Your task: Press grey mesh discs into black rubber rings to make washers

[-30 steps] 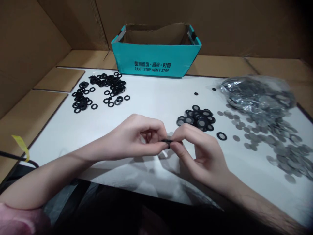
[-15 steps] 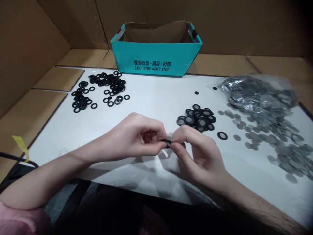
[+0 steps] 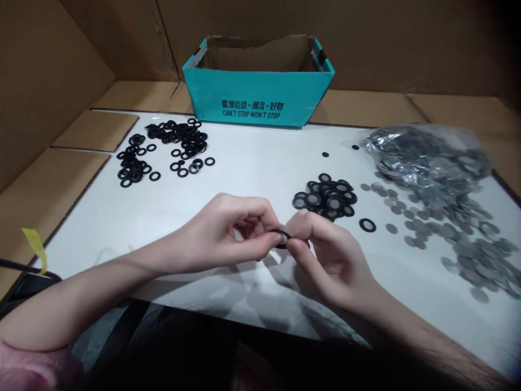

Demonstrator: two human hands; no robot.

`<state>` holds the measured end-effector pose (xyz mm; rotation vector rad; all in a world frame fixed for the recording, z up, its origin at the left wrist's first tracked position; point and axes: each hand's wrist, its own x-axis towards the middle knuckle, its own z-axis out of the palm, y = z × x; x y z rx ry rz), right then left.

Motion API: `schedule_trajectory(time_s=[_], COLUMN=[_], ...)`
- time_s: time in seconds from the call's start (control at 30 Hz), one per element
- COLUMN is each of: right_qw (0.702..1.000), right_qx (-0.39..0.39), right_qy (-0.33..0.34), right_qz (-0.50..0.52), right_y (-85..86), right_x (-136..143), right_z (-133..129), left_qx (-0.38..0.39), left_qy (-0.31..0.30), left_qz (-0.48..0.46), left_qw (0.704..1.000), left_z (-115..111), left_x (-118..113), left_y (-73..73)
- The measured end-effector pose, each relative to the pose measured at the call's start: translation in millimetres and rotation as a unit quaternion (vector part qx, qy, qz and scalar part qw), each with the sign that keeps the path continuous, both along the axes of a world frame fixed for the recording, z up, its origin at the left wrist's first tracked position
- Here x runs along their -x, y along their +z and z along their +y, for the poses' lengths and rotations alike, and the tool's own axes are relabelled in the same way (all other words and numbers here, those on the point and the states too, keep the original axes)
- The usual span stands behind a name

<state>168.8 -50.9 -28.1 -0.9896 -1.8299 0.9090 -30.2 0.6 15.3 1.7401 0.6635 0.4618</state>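
Between my two hands is a black ring (image 3: 281, 245) with something grey in its middle. My left hand (image 3: 240, 231) pinches its left side, the thumb lying across the ring. The right side of the ring is between the thumb and forefinger of my right hand (image 3: 325, 252). Just beyond my right hand lies a pile of black rings with grey discs in them (image 3: 325, 196). One more ring with a grey disc (image 3: 367, 225) lies apart to its right. Loose grey discs (image 3: 480, 255) spread over the right of the table.
Plain black rings (image 3: 179, 133) are heaped at the back left of the white table (image 3: 252, 163). A teal box (image 3: 258, 95) stands at the back. At the back right is a clear bag of grey discs (image 3: 431, 157). Two small black discs (image 3: 325, 155) lie near it.
The ring has tilted so that more of its face shows, and my left thumb now reaches over it. The whole view has shifted slightly.
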Motion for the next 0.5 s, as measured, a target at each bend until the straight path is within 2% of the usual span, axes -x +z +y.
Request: schedule_trajectory(time_s=[0.1, 0.2, 0.33, 0.5], right_qw=[1.0, 0.997, 0.991, 0.997], right_qx=[-0.012, -0.047, -0.076, -0.061], right_qy=[0.002, 0.03, 0.064, 0.029], right_qz=[0.0, -0.043, -0.087, -0.041], right_y=[0.5, 3.7, 7.8, 6.1], right_x=[1, 1, 0, -1], right_z=[0, 4, 12, 9], left_qx=[-0.024, -0.051, -0.065, -0.009], left_qy=[-0.022, -0.043, -0.038, -0.012], left_qz=[0.027, 0.053, 0.053, 0.015], left_qw=[0.999, 0.996, 0.996, 1.0], left_z=[4, 8, 7, 0], left_x=[1, 3, 3, 0], left_y=[1.2, 0.7, -1.4, -1.5])
